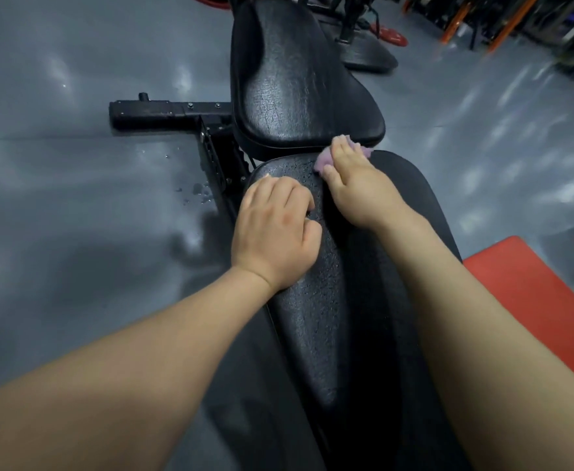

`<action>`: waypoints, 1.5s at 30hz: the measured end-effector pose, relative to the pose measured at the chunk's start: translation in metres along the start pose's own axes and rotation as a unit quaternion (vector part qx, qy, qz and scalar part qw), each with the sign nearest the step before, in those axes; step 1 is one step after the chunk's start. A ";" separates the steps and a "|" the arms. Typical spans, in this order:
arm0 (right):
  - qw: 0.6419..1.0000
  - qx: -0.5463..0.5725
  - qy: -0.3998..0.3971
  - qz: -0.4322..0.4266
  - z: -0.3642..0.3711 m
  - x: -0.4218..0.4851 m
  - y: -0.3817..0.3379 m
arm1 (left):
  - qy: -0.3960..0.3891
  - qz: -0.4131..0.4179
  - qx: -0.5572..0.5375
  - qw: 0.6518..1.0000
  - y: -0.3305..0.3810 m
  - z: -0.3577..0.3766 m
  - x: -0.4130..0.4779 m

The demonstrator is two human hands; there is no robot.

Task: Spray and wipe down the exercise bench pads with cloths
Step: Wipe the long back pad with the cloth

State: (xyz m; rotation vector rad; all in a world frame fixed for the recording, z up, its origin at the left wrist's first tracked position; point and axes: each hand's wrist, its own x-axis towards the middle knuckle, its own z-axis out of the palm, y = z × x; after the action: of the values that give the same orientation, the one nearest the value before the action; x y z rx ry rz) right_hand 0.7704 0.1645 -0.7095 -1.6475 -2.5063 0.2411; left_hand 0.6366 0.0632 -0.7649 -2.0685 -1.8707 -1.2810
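Black pebbled vinyl covers the long, rounded near bench pad (312, 300) I am leaning over. Its far end is speckled with what look like fine droplets, which I read as spray waiting to be wiped. My right hand (357, 185) lies flat there, fingers straight and together, pressing a small, soft, crumpled lilac cloth (323, 159) onto the pad right at the edge, beside the gap to the next cushion. A flat palm spreads the pressure and suits a long stroke along the grain. My left hand (275, 232) rests on the same pad just beside it, nearer the left edge, probably to brace me. Its fingers are curled under, and I cannot tell whether they enclose anything. The shiny, creased, black vinyl far bench pad (289, 79) tilts up beyond the gap, broad at the near end and narrowing away, with no cloth on it. I judge it comes next. A matte black steel frame (163, 112) with bolts juts left from under the joint. The glossy grey floor (75, 164) beneath it carries a few wet spots, likely overspray. A flat red pad (533, 294) sits low on my right.
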 end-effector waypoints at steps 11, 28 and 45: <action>0.995 -0.010 0.019 -0.095 0.028 -0.094 -0.007 | 0.054 -0.094 -0.093 0.990 -0.005 0.002 -0.005; 0.993 -0.018 0.013 -0.112 0.035 -0.102 -0.021 | 0.116 -0.341 -0.206 0.910 -0.011 0.012 -0.005; 0.995 0.021 0.003 -0.101 0.034 -0.099 -0.044 | 0.155 -0.393 -0.307 0.853 -0.022 0.019 -0.007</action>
State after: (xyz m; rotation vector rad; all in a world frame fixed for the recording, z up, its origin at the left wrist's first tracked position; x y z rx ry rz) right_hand 0.7638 0.0541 -0.7363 -1.3636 -2.6204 0.2633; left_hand 0.6285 0.0741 -0.7917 -1.0555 -2.4406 -2.4827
